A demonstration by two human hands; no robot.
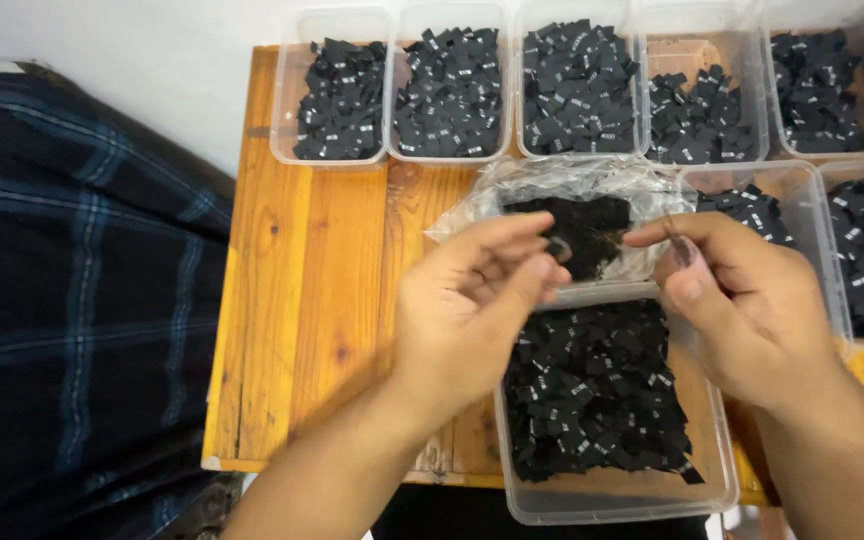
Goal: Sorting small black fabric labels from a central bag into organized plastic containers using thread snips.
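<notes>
the left hand (472,305) is raised with its fingers curled inward, thumb and forefinger pinching a small black label (558,247) at their tips. the right hand (742,300) sits just beside it, closed narrowly around something thin and dark near its thumb, though blur makes it hard to say what. directly below both hands lies a clear plastic tub (712,440) heaped with black labels. just beyond the fingertips sits a crinkled clear bag (572,185) holding more dark pieces. further beyond, a row of clear tubs (292,110) filled with similar labels lines the far edge of the wooden table (302,300). well to the left of the left hand is dark plaid cloth (72,300).
</notes>
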